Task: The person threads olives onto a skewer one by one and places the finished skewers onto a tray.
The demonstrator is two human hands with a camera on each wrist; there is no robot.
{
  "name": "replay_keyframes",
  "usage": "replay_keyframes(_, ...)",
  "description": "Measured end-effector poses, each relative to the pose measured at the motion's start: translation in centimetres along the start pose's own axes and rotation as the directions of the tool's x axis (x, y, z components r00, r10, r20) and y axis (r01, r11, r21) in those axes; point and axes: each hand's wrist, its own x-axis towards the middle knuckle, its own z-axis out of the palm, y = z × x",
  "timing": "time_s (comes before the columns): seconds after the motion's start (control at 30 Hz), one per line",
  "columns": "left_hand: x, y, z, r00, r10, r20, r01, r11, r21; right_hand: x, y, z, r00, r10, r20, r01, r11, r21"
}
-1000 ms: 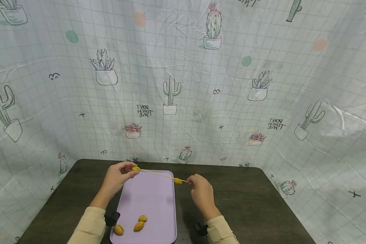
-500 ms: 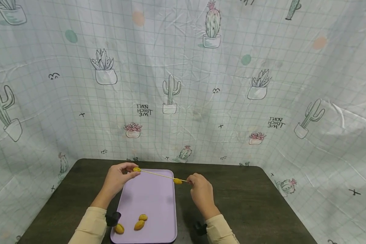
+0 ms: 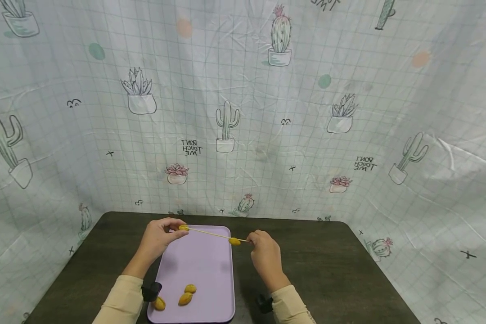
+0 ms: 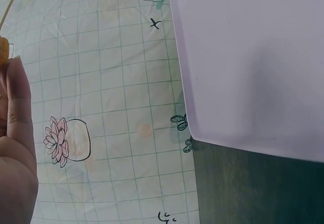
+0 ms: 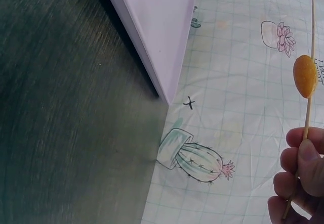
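Observation:
A thin wooden skewer (image 3: 210, 233) stretches between both hands above the far end of the lilac tray (image 3: 202, 265). My left hand (image 3: 157, 237) pinches a small yellow oval fruit (image 3: 183, 228) between thumb and fingers at the skewer's left end. How deep the skewer sits in that fruit is hidden. A second yellow fruit (image 5: 305, 76) is threaded on the skewer nearer the right hand. With thumb and curled fingers, my right hand (image 3: 266, 257) grips the bare skewer just beyond it; the right wrist view shows the stick passing down through the fingers.
Two loose yellow fruits (image 3: 185, 299) touch each other near the tray's front, and another fruit (image 3: 159, 304) lies by its left rim, partly behind the left wrist's black camera (image 3: 151, 291). The tray rests on a dark wooden table (image 3: 316, 270), with a cactus-print curtain (image 3: 259, 135) behind.
The left hand, with its fruit, has shifted slightly right and down. The right hand and the threaded fruit have moved a touch to the left. Both grips look the same.

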Motion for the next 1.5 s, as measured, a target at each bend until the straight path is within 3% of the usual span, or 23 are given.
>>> replay_keyframes(0.43, -0.2, -0.2, 0.1, 1.0, -0.02, 0.018, 0.02, 1.0, -0.017, -0.1, -0.4, 0.1, 0.999, -0.028, -0.019, 0.028, 0.999, 0.015)
replay_keyframes(0.53, -0.3, -0.3, 0.1, 1.0, -0.009, 0.02, 0.01, 0.998, -0.06, -0.1, -0.5, 0.1, 0.999, -0.028, -0.018, 0.028, 0.999, 0.018)
replay_keyframes(0.6, -0.4, -0.4, 0.2, 0.999, -0.011, 0.035, 0.016, 0.99, -0.138, -0.2, -0.6, 0.1, 1.0, -0.014, -0.005, 0.014, 1.0, 0.022)
replay_keyframes(0.67, -0.4, -0.5, 0.3, 0.998, -0.027, 0.052, 0.039, 0.967, -0.252, -0.2, -0.6, 0.1, 1.0, 0.003, 0.014, -0.003, 0.999, 0.036)
replay_keyframes(0.77, -0.4, -0.6, 0.5, 0.995, -0.057, 0.077, 0.084, 0.907, -0.412, -0.2, -0.7, 0.0, 0.999, 0.022, 0.038, -0.024, 0.998, 0.061)
replay_keyframes(0.87, -0.5, -0.7, 0.6, 0.995, -0.072, 0.072, 0.098, 0.87, -0.484, -0.1, -0.9, 0.0, 0.999, 0.03, 0.038, -0.033, 0.997, 0.074)
replay_keyframes(1.5, -0.7, -0.7, 1.3, 0.994, -0.078, 0.074, 0.103, 0.893, -0.437, -0.3, -1.1, 0.1, 0.998, 0.041, 0.055, -0.043, 0.998, 0.038)
